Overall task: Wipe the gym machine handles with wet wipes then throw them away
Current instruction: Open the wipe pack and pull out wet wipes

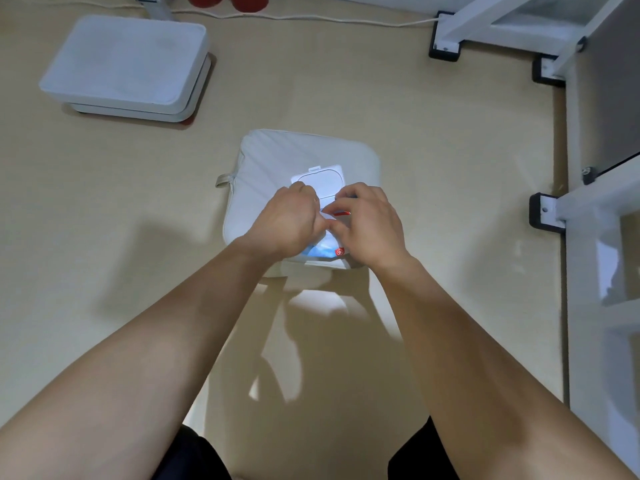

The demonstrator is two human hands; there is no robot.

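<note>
A pack of wet wipes (320, 251) with blue and red print lies on a white cushion (270, 161) on the floor. Its white flip lid (320, 176) stands open at the far end. My left hand (287, 220) and my right hand (367, 223) are both on the pack, fingers curled and meeting over its opening. A white bit of wipe (329, 216) shows between the fingertips; which hand pinches it I cannot tell. Most of the pack is hidden under my hands.
A second white cushion stack (128, 64) lies at the far left. White machine frame legs with black feet (446, 46) stand at the top right and along the right side (545, 213). A white cable (311, 19) runs across the far floor. Beige floor surrounds the cushion.
</note>
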